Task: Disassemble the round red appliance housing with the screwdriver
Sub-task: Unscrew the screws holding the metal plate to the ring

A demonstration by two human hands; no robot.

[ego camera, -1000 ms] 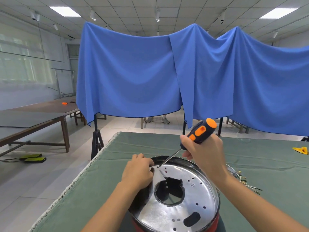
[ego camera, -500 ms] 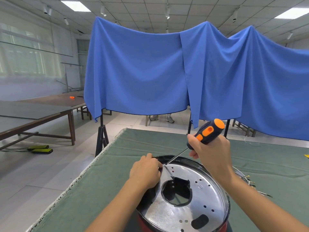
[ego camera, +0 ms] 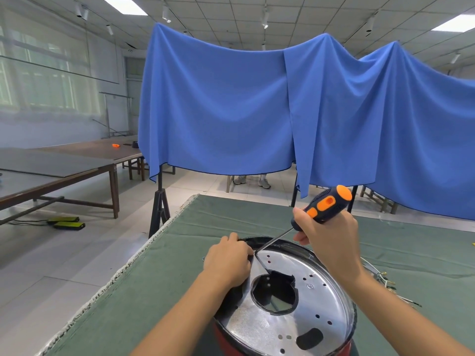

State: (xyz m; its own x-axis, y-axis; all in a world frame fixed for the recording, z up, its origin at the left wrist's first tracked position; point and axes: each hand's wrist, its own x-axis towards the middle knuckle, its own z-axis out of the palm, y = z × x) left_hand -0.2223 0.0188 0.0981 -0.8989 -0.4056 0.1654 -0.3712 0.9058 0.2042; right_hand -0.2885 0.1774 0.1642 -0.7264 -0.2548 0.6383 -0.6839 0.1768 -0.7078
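Left hand (ego camera: 227, 263) curled, gripping red housing (ego camera: 285, 304) rim; right hand (ego camera: 327, 238) fisted around screwdriver (ego camera: 317, 214) handle, tip at rim beside left fingers.

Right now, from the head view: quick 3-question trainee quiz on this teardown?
1. True or false: the right hand grips the screwdriver.
2. The screwdriver tip sits: A) in the plate's central hole, B) at the silver plate's far-left rim beside the left hand, C) on the green cloth.
3. What colour is the housing wall below the plate?

Key: 1 true; 2 B; 3 red.
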